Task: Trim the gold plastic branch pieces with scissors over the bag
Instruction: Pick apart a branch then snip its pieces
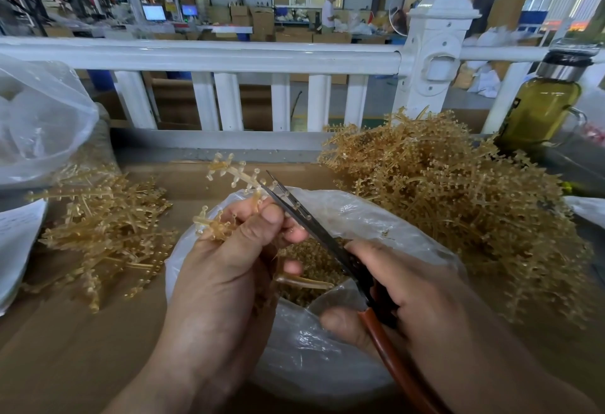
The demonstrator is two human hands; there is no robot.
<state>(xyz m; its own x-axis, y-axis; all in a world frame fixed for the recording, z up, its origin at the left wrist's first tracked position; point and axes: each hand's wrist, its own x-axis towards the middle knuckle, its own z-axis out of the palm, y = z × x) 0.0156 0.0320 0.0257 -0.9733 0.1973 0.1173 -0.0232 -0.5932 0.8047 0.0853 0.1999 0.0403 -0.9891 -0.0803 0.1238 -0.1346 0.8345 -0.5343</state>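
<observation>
Mid-trim, by the look of it. Grips one gold branch piece [234,174] in the left hand [229,250], thumb and fingers curled round the lower stem, just above the open mouth of the bag [327,364]. Holds the scissors [311,223] in the right hand [409,286], fingers wrapped round the reddish handles, blades parted only narrowly and laid along the near right side of the piece, touching or all but touching it beside the left fingertips. Cannot tell whether biting into plastic yet.

Points the piece up and away, leaning left: long axis from the left fingers out to the knobbed tip, past the bag's far rim. Crosses it at a slant with the blades, tips likewise aimed up and away.

Next, in all likelihood: close the blades squarely on the stem or a side nub, keeping the cut over the bag for the offcuts to fall in among the scraps [311,259] already inside, and keeping the left fingertips back from the edge. After that, probably lay the trimmed piece with the smaller heap [108,230] on the left of the surface [65,348] and pick a fresh one from the big tangle [458,201] on the right; only a guess from the layout.
</observation>
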